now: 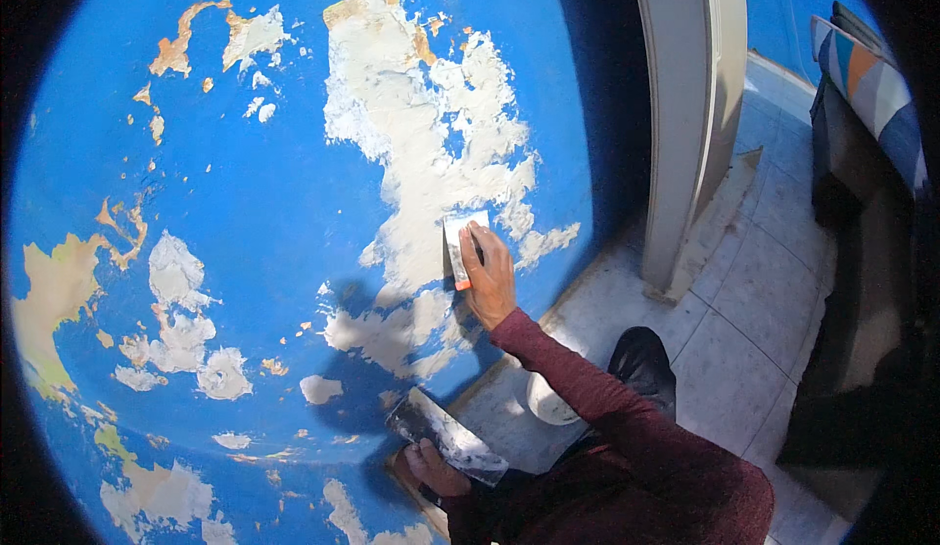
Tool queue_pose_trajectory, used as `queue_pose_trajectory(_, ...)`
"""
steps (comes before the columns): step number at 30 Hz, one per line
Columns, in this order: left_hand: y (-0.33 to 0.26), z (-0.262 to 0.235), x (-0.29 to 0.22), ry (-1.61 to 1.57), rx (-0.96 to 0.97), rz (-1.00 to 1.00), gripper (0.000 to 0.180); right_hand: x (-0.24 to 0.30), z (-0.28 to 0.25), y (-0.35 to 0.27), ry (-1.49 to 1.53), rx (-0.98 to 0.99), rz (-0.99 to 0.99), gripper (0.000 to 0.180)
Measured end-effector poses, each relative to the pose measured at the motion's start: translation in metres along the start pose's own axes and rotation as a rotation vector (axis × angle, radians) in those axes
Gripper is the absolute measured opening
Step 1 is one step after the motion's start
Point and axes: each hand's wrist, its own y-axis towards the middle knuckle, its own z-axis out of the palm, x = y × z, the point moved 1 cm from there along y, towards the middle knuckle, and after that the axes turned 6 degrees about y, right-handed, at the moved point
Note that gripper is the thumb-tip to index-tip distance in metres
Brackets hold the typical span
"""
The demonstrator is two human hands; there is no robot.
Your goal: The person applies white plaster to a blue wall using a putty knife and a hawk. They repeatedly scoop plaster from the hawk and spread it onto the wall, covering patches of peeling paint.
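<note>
- Blue wall [274,202]: it fills most of the view; its paint has flaked off in ragged patches, some filled with rough white filler [431,143], others bare and tan. Its edges curve away into the dark rim of the picture.
- Door frame [685,114]: pale and smooth, it stands to the right of the wall on a light tiled floor [744,330]; its top is cut off.
- Dark furniture [862,281]: at the far right, topped by a striped cushion and only partly in view.
- Right hand [487,276]: the fingers are closed around the orange handle of a small putty knife [460,241], pressing its flat, filler-coated blade against the wall at the lower edge of the big white patch.
- Left hand [431,467]: low down, it grips a broad, smeared metal trowel [446,435] from below; its fingers are mostly hidden.
- White tub [548,403]: mostly hidden behind the maroon sleeve.
</note>
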Motion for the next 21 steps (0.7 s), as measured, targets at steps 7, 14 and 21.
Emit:
queue_pose_trajectory(7, 0.008, -0.018, -0.025, -0.502, 0.039, -0.453, 0.030, -0.025, -0.035, 0.012, -0.059, -0.068, -0.082, 0.076)
queue_pose_trajectory(14, -0.001, -0.020, -0.014, -0.168, -0.037, 0.047, 0.029, -0.024, -0.026, 0.069, -0.094, -0.139, -0.044, 0.079)
queue_pose_trajectory(21, -0.001, -0.019, -0.011, -0.425, 0.072, -0.350, 0.029, -0.019, 0.011, 0.030, -0.119, -0.104, -0.018, 0.080)
